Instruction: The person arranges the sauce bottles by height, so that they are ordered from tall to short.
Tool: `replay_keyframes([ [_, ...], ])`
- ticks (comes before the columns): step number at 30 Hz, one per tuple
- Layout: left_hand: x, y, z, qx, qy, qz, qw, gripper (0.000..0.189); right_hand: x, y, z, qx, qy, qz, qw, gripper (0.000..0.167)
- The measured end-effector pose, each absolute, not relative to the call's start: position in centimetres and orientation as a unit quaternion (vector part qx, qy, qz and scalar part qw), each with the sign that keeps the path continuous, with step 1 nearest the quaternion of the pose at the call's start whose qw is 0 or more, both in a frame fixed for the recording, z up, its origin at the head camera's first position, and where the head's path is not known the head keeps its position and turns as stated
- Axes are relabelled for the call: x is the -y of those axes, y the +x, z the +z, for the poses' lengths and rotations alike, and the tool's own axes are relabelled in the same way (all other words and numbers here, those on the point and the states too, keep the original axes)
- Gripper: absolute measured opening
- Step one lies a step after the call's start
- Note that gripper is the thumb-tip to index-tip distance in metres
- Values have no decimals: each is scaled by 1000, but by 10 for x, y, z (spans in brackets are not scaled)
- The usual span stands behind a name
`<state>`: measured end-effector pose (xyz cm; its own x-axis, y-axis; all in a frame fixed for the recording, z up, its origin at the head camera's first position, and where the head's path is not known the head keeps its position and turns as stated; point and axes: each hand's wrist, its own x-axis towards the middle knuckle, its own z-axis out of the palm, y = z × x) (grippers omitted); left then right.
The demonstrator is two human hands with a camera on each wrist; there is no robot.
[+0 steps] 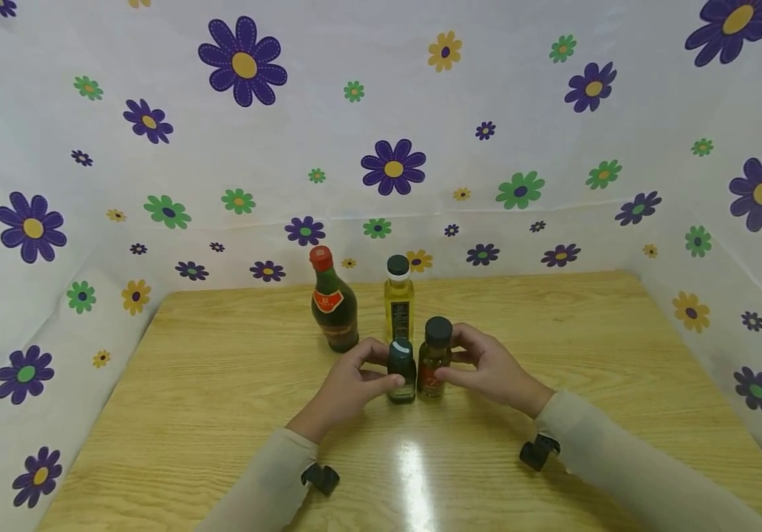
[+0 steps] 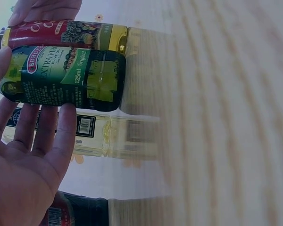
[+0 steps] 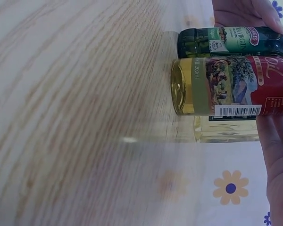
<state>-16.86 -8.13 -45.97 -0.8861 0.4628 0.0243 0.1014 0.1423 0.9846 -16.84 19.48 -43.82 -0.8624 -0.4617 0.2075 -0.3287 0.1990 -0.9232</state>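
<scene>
My left hand (image 1: 352,380) holds a small dark green olive oil bottle (image 2: 68,77) between thumb and fingers. In my right hand (image 1: 495,372) is a second olive oil bottle (image 3: 226,87) with a red label and a dark cap. Both bottles are upright and side by side on the table, very close together. Behind them rises a taller bottle of yellow oil (image 1: 399,307) with a dark green cap, its lower part hidden. To its left stands a dark green bottle (image 1: 337,314) with a red cap and an orange-red neck label.
The light wooden table (image 1: 234,369) has a shiny reflection in front of the bottles. A white cloth (image 1: 327,125) printed with flowers hangs behind and at both sides. A black device (image 1: 321,479) is strapped to each wrist.
</scene>
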Motion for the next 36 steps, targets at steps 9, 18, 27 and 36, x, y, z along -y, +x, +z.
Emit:
replay_keyframes([
  [9,82,-168,-460,-744,183,624,153,32,-194,-163,-441,-779,-256,-571,34,40],
  [18,82,-169,-457,-742,188,625,153,32,-210,-172,-440,-792,-253,-554,-25,41],
  [27,83,-169,-456,-740,185,627,158,33,-220,-199,-420,-797,-242,-553,-38,43],
  [36,83,-170,-459,-738,193,628,153,33,-219,-219,-414,-826,-222,-518,-29,42],
])
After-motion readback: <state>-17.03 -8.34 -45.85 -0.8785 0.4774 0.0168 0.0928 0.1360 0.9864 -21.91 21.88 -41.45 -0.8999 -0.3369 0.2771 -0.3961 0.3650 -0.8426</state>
